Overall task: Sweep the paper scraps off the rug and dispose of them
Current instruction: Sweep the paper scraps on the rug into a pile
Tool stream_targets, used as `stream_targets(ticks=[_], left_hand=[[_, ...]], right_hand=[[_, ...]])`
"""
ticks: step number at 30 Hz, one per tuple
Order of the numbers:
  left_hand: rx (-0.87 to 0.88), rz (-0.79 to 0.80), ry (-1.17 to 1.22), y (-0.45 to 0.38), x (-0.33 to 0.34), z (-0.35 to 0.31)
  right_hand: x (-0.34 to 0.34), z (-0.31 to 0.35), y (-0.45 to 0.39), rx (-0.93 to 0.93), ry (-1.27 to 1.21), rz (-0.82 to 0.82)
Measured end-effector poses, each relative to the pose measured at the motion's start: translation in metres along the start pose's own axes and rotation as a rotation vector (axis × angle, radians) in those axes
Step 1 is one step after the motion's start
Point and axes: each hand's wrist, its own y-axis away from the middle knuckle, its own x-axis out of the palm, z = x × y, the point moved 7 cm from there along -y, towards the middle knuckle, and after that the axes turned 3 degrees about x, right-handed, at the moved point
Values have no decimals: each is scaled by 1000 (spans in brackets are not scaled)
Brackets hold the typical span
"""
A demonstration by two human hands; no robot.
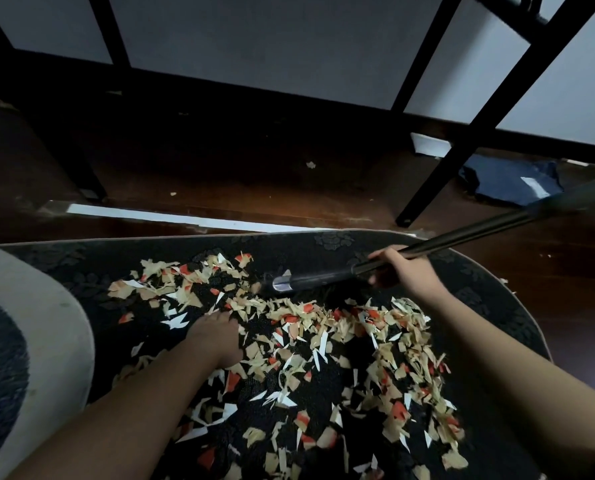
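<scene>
A dark patterned rug (324,244) carries a wide scatter of tan, white and red paper scraps (341,337). My right hand (405,270) grips a long dark handle (469,233) that runs up to the right; its lower end, with a shiny metal collar (282,284), rests low over the rug at the far edge of the scraps. Whatever head sits at that end is too dark to make out. My left hand (216,336) lies palm down among the scraps at the pile's left, fingers spread.
Black table legs (462,143) stand on the dark wood floor (254,168) beyond the rug. A white strip (157,216) lies along the rug's far edge. A blue cloth (507,181) sits at the right. A pale cushion with a dark pattern (22,358) is at the left.
</scene>
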Motion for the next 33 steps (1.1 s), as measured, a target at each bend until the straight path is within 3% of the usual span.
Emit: stream_targets(ticks=[3,9,15,22,30,33], left_hand=[[5,-11,2,1,-3,1],[-1,-10,-9,2,-1,0],[-12,-2,-13,1,1,3],[3,-6,-19,1,1,1],[-14,-10,-23,1,2,3],[-8,-7,-34,2,1,1]], right_hand=[[-12,13,7,-48,-36,4],[-3,-3,-19,24,-119,-230],[34,-19,-15,83,-90,-92],[-7,-5,1,4,-58,45],[-3,2,-12,-28,-36,-153],[13,-14,-10,8,-41,-141]])
